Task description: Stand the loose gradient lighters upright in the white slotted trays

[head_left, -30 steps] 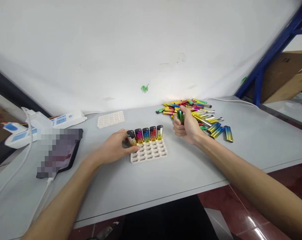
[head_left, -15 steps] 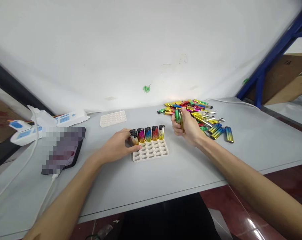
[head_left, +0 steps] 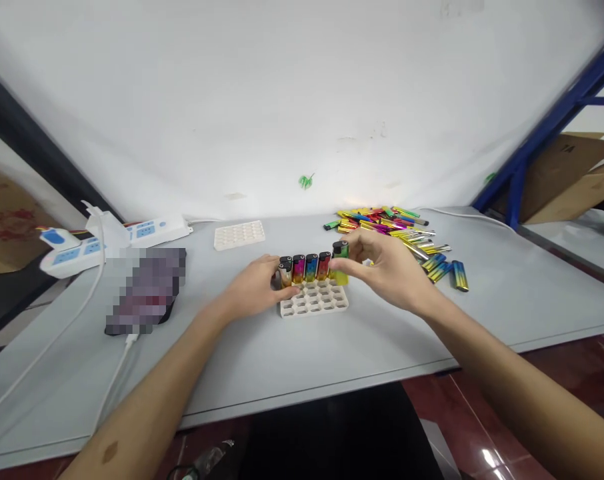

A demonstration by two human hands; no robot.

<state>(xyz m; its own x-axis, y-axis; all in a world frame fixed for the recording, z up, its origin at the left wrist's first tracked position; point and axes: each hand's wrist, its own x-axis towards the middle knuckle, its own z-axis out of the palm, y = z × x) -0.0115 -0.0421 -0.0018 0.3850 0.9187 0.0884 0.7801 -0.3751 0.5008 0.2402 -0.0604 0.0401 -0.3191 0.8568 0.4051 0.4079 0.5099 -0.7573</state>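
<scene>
- Lighters (head_left: 311, 268) stood upright in the white tray (head_left: 315, 302), a silver lighter (head_left: 286, 276) at the left within our curled left hand (head_left: 255, 287); we could not tell whether it pinched
- Rightward, our right hand (head_left: 388, 268) pinched a green-yellow lighter (head_left: 341, 275) at the back corner, where a slanted push could have knocked its neighbours
- Farthest right lay a loose pile (head_left: 375, 225), which a careless sweep could have scattered

A white wall (head_left: 232, 100) backs the gray table (head_left: 382, 347) above red floor tiles (head_left: 465, 433).
</scene>
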